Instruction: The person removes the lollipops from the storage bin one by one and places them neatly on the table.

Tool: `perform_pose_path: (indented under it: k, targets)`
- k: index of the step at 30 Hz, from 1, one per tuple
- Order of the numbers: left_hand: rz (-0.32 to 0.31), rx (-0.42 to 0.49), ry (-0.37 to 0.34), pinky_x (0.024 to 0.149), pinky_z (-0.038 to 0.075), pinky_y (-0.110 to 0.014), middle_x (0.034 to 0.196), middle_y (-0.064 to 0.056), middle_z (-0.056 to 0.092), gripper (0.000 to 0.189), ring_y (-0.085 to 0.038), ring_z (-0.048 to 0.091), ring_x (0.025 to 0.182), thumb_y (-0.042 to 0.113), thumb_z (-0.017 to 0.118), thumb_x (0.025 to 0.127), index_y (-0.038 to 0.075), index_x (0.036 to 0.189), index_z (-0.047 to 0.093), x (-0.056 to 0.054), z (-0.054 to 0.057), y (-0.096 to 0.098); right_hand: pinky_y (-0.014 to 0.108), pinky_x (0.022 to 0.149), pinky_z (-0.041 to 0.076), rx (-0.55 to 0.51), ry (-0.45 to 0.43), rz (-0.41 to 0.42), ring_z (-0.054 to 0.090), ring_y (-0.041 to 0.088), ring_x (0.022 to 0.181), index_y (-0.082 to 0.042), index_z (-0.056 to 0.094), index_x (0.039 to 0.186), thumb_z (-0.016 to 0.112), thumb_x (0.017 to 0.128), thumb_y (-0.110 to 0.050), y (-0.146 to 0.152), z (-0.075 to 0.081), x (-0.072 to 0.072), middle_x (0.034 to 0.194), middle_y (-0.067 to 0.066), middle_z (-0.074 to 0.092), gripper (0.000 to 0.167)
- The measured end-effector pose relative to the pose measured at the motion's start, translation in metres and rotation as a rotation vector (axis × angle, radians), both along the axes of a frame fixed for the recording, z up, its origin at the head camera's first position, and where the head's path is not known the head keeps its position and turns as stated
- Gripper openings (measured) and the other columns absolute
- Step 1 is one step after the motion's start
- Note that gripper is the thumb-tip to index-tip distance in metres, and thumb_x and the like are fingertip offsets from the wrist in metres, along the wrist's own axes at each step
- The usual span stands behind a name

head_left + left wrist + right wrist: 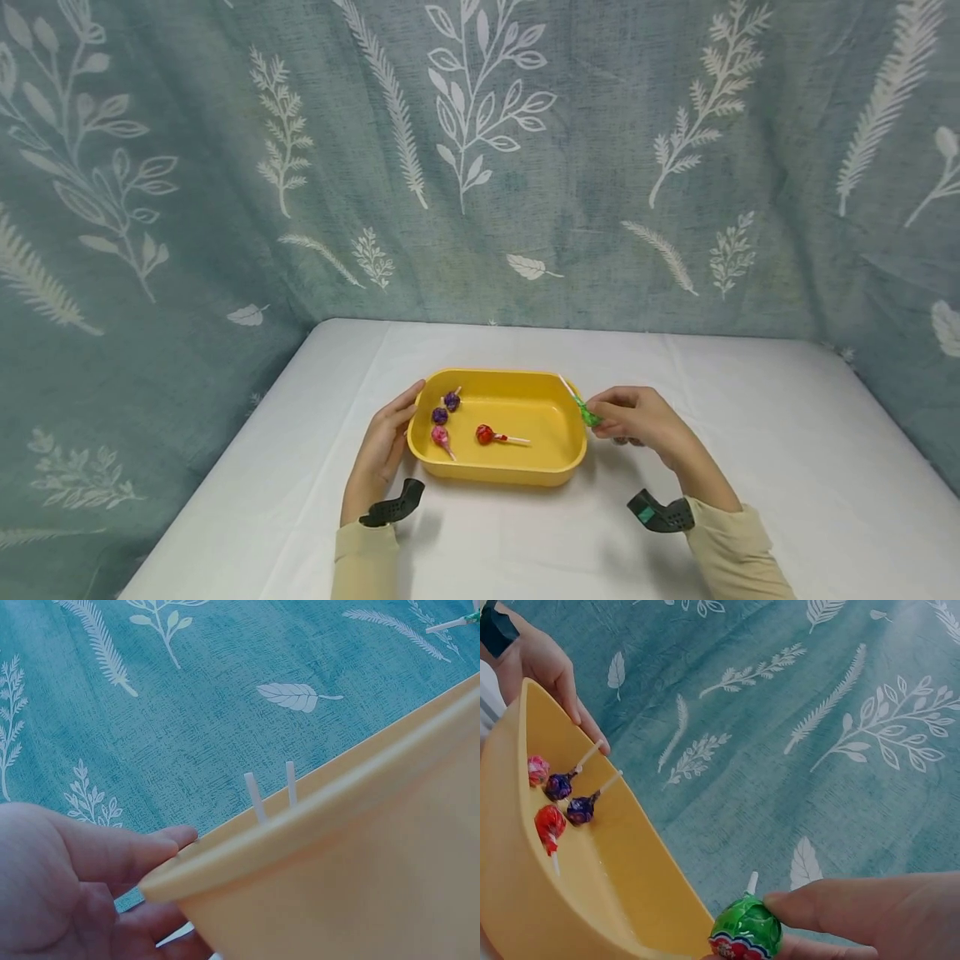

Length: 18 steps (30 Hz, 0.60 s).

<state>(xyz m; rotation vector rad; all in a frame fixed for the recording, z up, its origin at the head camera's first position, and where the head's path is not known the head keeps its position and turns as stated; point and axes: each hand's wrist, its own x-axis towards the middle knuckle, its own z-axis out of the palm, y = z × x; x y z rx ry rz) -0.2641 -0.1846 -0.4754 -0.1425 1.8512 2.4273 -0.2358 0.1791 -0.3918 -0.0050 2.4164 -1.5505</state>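
A yellow plastic bin [495, 475] stands on the white-covered table. My right hand [641, 421] pinches a green-wrapped lollipop [746, 928] by its candy end, beside the bin's right rim; its white stick points up and to the left. Along the bin's left end, my left hand [380, 454] rests with extended fingers [112, 847] against the outer wall. Inside lie two purple lollipops [580, 810], a pink lollipop [440, 437] at the left and a red lollipop [485, 434] near the middle. Only two sticks rise above the rim in the left wrist view.
White cloth [517, 550] covers the table. A teal curtain with white leaf prints [480, 250] hangs behind and at both sides. Each wrist wears a black camera mount [660, 512]. A small dark patch beneath the right hand is too unclear to name.
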Motion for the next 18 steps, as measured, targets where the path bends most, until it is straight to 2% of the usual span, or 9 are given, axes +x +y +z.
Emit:
perform_pose_path:
  k: [5,8,10,13,15,18]
  targets:
    - [0.007,-0.015,-0.006,0.107,0.035,-0.028,0.145,0.003,0.045,0.04,-0.015,0.039,0.134,0.01,0.044,0.1,0.017,0.137,0.057,0.004,0.0,-0.001,0.031,0.059,0.046,0.015,-0.002,-0.002,0.068,0.023,0.08,0.0,0.063,0.119,0.063,0.094,-0.032,0.01,0.0,0.002,0.092,0.009,0.071,0.041]
    - [0.008,-0.013,-0.001,0.108,0.034,-0.03,0.147,0.002,0.044,0.04,-0.017,0.037,0.135,0.009,0.043,0.1,0.016,0.138,0.056,0.003,-0.001,-0.002,0.031,0.058,0.046,0.032,0.007,-0.007,0.069,0.026,0.083,0.001,0.063,0.119,0.063,0.094,-0.034,0.018,0.0,0.001,0.094,0.01,0.071,0.043]
    - [0.012,-0.008,-0.005,0.109,0.033,-0.03,0.148,0.001,0.043,0.041,-0.018,0.036,0.137,0.007,0.043,0.099,0.015,0.138,0.056,0.001,-0.001,-0.002,0.033,0.061,0.049,0.057,0.018,-0.008,0.069,0.026,0.085,0.002,0.062,0.12,0.062,0.094,-0.034,0.025,0.001,0.0,0.096,0.011,0.071,0.044]
    - [0.016,-0.01,-0.014,0.109,0.033,-0.03,0.148,0.001,0.043,0.041,-0.017,0.035,0.137,0.007,0.043,0.099,0.015,0.137,0.057,0.0,-0.001,-0.001,0.041,0.073,0.055,0.089,0.036,-0.018,0.068,0.025,0.088,0.004,0.061,0.12,0.061,0.095,-0.034,0.035,0.0,-0.001,0.1,0.011,0.069,0.045]
    - [0.015,-0.01,-0.017,0.108,0.034,-0.029,0.147,0.002,0.044,0.041,-0.016,0.037,0.136,0.008,0.044,0.099,0.016,0.137,0.057,0.0,-0.001,0.0,0.046,0.08,0.055,0.102,0.044,-0.028,0.068,0.025,0.088,0.005,0.061,0.12,0.06,0.096,-0.033,0.041,0.0,-0.002,0.103,0.012,0.068,0.045]
    - [0.012,-0.014,-0.018,0.106,0.036,-0.027,0.146,0.003,0.045,0.04,-0.015,0.039,0.134,0.01,0.044,0.1,0.017,0.136,0.058,0.001,-0.001,0.001,0.046,0.084,0.054,0.108,0.042,-0.039,0.067,0.025,0.089,0.007,0.059,0.12,0.059,0.096,-0.032,0.051,0.0,-0.003,0.105,0.014,0.066,0.046]
